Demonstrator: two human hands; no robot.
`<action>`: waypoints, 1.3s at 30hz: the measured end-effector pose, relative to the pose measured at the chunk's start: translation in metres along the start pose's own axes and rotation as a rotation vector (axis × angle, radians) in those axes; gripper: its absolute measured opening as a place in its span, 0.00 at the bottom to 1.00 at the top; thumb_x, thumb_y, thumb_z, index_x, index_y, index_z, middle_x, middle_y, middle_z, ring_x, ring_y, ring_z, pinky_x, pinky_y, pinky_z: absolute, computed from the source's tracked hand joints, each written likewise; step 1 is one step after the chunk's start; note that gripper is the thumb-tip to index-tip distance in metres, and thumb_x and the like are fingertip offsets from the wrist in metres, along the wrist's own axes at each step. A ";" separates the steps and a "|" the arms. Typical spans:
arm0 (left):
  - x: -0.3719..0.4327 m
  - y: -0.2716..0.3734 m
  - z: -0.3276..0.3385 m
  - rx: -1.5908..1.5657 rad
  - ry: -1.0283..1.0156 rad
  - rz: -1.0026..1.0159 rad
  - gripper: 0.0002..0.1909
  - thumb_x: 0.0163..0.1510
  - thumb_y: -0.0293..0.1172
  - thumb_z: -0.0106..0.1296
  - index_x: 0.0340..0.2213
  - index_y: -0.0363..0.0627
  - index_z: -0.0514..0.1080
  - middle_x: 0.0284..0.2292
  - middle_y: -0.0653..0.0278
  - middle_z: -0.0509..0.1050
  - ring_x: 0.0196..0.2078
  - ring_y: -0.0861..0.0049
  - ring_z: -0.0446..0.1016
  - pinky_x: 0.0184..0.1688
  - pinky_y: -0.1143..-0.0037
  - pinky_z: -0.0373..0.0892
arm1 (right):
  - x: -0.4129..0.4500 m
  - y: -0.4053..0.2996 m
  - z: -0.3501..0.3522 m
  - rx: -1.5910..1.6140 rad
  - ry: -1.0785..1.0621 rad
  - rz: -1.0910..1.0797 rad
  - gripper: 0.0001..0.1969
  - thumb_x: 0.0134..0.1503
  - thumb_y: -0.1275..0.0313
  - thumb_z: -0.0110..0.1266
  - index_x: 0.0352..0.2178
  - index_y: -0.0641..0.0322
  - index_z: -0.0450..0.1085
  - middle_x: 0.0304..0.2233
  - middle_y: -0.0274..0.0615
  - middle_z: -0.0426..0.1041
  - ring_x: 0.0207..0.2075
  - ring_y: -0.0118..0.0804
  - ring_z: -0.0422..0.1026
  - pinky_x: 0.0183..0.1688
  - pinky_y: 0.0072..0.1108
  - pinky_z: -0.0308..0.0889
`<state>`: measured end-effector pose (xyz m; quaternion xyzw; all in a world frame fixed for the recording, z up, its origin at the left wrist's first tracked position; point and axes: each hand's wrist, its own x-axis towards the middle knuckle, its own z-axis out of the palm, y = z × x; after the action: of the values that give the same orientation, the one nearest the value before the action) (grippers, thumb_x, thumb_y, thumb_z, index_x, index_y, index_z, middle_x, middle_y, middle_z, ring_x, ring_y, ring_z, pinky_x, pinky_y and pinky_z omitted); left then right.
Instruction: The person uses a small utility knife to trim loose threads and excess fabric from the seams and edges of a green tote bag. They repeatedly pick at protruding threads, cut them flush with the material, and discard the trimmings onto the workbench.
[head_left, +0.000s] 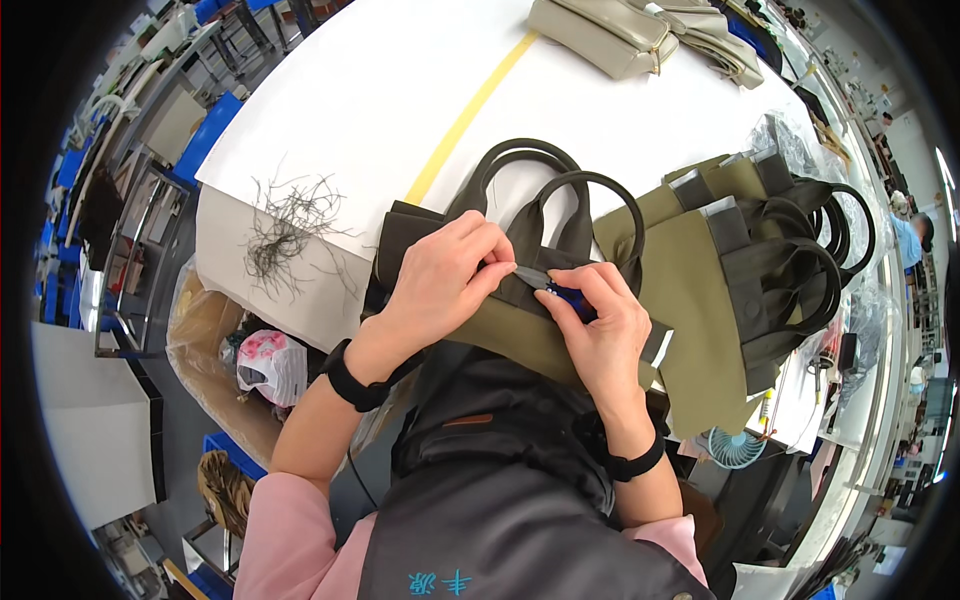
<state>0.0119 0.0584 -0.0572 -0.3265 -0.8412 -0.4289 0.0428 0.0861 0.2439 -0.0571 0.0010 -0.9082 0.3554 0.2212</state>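
My right hand (604, 322) is closed around thread snips (566, 296) with a blue body; their metal blades point left. My left hand (450, 281) has its thumb and fingertips pinched together at the blade tips; whether a thread is between them is too small to tell. Both hands are over an olive fabric panel (517, 341) with a black band and black tubular handles (600, 180), lying at the table's near edge. More olive panels with black handles (694, 300) are piled to the right. A heap of dark cut threads (289, 236) lies on the table at the left.
Beige bags (607, 37) lie at the far side of the white table (360, 97), which bears a yellow strip (472, 112). Below its left edge stands a plastic-lined bin (217, 382) with a white bag inside. A small teal fan (735, 448) is at the right. A person in blue (907, 240) is far right.
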 end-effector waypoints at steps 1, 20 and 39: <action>0.000 0.000 0.001 0.015 0.010 0.004 0.04 0.52 0.22 0.56 0.31 0.40 0.71 0.26 0.66 0.66 0.22 0.80 0.66 0.25 0.78 0.62 | 0.000 0.000 0.000 -0.002 -0.007 0.010 0.09 0.47 0.68 0.67 0.30 0.56 0.75 0.27 0.32 0.73 0.23 0.36 0.73 0.25 0.23 0.65; -0.017 0.004 -0.020 -0.030 -0.102 -0.030 0.09 0.50 0.19 0.56 0.36 0.38 0.73 0.27 0.64 0.72 0.25 0.80 0.70 0.27 0.80 0.66 | -0.005 -0.006 -0.008 0.129 -0.148 0.063 0.10 0.45 0.70 0.69 0.31 0.56 0.77 0.28 0.31 0.74 0.24 0.32 0.74 0.27 0.21 0.68; -0.013 -0.001 -0.011 0.026 -0.128 0.085 0.05 0.53 0.21 0.53 0.29 0.36 0.67 0.28 0.58 0.68 0.28 0.67 0.70 0.30 0.72 0.66 | -0.009 -0.003 -0.006 -0.008 -0.095 -0.051 0.10 0.44 0.71 0.69 0.29 0.55 0.76 0.27 0.30 0.73 0.23 0.34 0.72 0.26 0.24 0.66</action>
<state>0.0195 0.0431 -0.0560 -0.3883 -0.8331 -0.3937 0.0113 0.0972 0.2437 -0.0553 0.0400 -0.9187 0.3458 0.1867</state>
